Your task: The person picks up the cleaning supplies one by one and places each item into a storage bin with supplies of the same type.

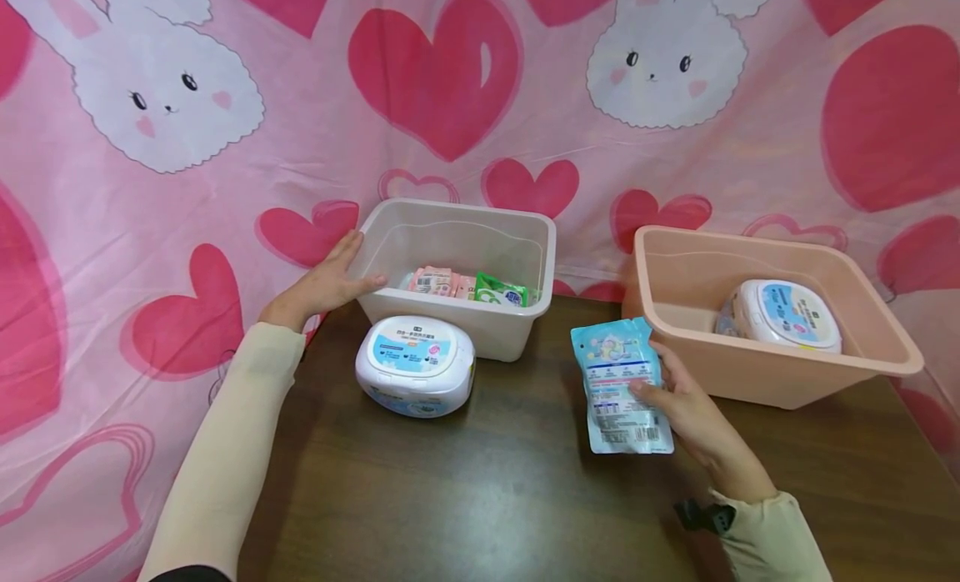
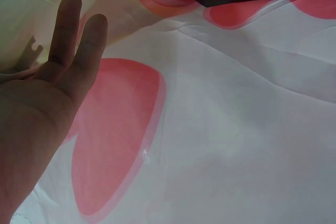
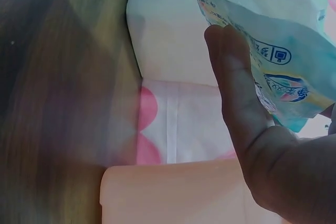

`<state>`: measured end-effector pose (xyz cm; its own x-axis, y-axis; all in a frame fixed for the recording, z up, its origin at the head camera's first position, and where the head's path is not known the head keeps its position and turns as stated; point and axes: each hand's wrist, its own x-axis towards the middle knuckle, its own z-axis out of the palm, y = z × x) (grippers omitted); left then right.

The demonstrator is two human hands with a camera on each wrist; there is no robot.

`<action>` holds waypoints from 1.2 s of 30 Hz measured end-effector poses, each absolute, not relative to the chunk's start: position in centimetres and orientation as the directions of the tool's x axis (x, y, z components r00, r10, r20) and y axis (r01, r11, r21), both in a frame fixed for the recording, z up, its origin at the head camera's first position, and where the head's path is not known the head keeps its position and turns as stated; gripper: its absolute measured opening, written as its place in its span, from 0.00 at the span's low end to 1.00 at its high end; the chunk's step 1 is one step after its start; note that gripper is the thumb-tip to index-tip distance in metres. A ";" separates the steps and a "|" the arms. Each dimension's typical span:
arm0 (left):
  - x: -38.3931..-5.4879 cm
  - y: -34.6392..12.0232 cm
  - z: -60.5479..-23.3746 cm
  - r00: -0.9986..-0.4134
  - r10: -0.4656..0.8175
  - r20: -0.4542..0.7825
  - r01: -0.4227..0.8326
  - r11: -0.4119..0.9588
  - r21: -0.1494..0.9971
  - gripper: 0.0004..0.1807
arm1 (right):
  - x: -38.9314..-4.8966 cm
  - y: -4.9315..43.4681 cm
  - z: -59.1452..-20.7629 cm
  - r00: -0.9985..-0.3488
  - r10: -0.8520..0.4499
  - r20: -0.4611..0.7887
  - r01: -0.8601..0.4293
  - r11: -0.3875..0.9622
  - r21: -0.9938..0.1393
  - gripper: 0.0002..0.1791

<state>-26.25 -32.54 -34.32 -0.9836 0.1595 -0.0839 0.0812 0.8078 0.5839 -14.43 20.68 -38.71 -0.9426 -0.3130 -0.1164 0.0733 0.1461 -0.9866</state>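
Note:
My right hand pinches a light-blue printed pouch by its right side, thumb across the face that carries a barcode. The pouch is held upright above the table, just left of the peach bin. In the right wrist view the pouch bulges between thumb and fingers. At the left corner of the off-white bin, my left hand rests with fingers straight along the side and thumb at the front rim. A white tub with a blue label stands in front of that bin.
Inside the off-white bin lie pink packets and a green packet. A second white tub sits in the peach bin. Behind both bins hangs a pink cloth with hearts and rabbits; the dark wooden table lies beneath.

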 end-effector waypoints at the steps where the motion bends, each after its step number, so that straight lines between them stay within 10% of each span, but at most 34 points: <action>1: -26.3 -32.5 -34.3 -0.984 0.158 -0.085 0.079 0.807 0.586 0.60 | -14.5 20.6 -38.7 -0.942 -0.317 -0.113 0.070 0.145 -0.987 0.36; 36: -26.1 -32.6 -34.3 -0.983 0.171 -0.067 0.103 0.815 0.570 0.61 | -20.0 17.2 -33.1 -0.931 -0.361 -0.055 0.163 -0.279 -0.946 0.33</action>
<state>-26.14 -32.57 -34.31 -0.9830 0.1711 -0.0669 0.1031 0.8151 0.5701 -19.99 17.23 -33.09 -0.9310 -0.3608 -0.0545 0.1634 -0.2787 -0.9464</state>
